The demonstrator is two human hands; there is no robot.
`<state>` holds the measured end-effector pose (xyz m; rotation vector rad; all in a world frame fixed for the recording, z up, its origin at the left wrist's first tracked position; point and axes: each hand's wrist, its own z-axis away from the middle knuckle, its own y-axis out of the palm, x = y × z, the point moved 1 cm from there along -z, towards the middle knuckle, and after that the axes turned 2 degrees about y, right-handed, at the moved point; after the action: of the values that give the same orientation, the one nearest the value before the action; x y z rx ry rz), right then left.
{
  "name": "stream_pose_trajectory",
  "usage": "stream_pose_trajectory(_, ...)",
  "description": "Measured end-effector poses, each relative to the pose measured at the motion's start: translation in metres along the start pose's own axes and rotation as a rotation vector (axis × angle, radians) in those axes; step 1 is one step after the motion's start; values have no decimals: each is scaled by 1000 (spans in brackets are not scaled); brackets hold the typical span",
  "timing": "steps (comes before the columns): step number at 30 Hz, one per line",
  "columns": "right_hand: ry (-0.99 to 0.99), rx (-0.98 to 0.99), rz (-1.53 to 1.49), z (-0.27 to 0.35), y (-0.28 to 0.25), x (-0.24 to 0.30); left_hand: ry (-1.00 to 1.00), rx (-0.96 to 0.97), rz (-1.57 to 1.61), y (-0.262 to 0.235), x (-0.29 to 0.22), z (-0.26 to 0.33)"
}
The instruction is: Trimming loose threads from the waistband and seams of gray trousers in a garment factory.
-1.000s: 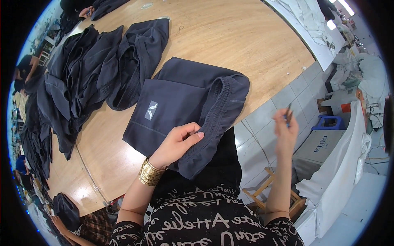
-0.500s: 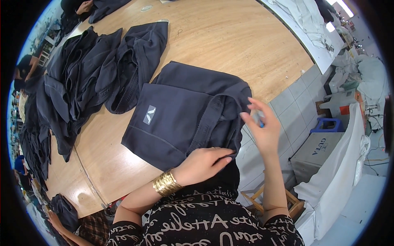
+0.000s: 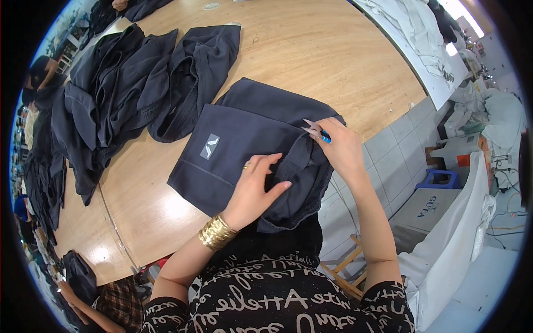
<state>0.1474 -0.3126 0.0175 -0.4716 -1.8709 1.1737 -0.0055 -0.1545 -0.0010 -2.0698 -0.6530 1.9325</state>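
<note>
Dark navy folded garment (image 3: 244, 150) with a small grey patch lies at the near edge of the round wooden tabletop (image 3: 311, 55), just ahead of the person, its right part hanging over the rim. The left hand (image 3: 256, 188) rests on the cloth with fingers spread and pressed flat, pinning a bunched fold near the garment's 5 o'clock corner; a ring shows on one finger and a wide gold bracelet (image 3: 216, 232) circles the wrist. The right hand (image 3: 341, 147) sits at the garment's 3 o'clock edge, closed around small thread snips with a blue handle (image 3: 316, 131), whose metal tips point toward 10 o'clock over the cloth. Whether the blades touch the fabric cannot be told.

At 10 o'clock from the garment, a heap of dark navy clothes (image 3: 127, 94) spreads across the tabletop, apart from the folded piece. Beyond the tabletop's rim at 3 o'clock lies a pale tiled floor (image 3: 400, 150), with a cardboard box (image 3: 425, 208) and white cloth (image 3: 461, 244) beside it.
</note>
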Motion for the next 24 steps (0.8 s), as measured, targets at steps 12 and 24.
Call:
stream_pose_trajectory(12, 125, -322, -235, 16, -104, 26, -175, 184, 195, -69, -6, 0)
stream_pose_trajectory(24, 57, -109, -185, 68, -73, 56, 80, -433, -177, -94, -14, 42)
